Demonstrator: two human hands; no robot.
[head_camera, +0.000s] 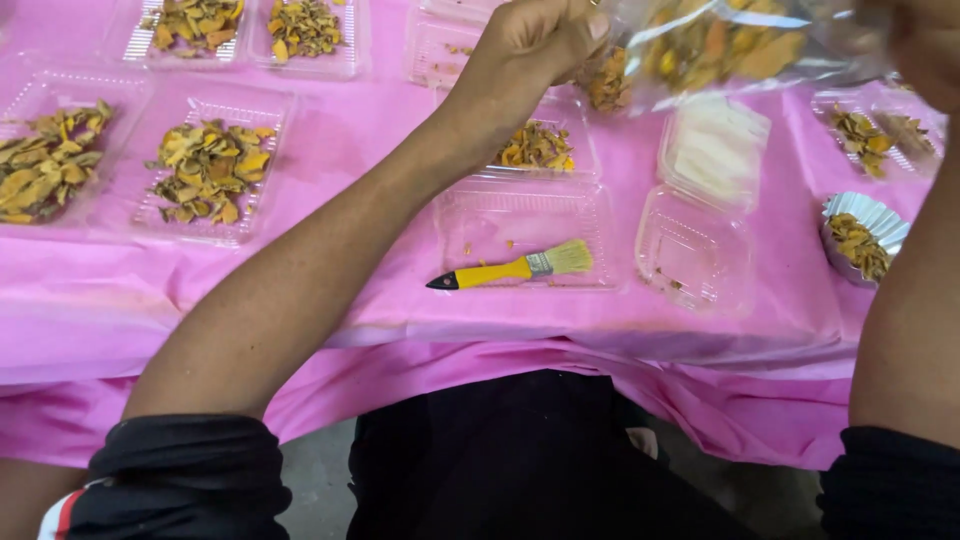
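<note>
My left hand (530, 45) is raised over the table, its fingers pinched on the edge of a clear plastic bag (720, 45) filled with yellow-orange dried slices. My right hand (925, 45) grips the bag's other side at the top right, mostly out of view. The bag hangs above an open clear clamshell box (530, 215); its far half holds some dried slices (537, 148), its near half is almost bare. A yellow-handled brush (515, 268) lies across the front of that box.
A pink cloth (350, 300) covers the table. Clear trays of dried slices (208, 170) sit at the left and back. A second open clamshell (695, 245) and a small foil cup of slices (860, 238) stand at the right.
</note>
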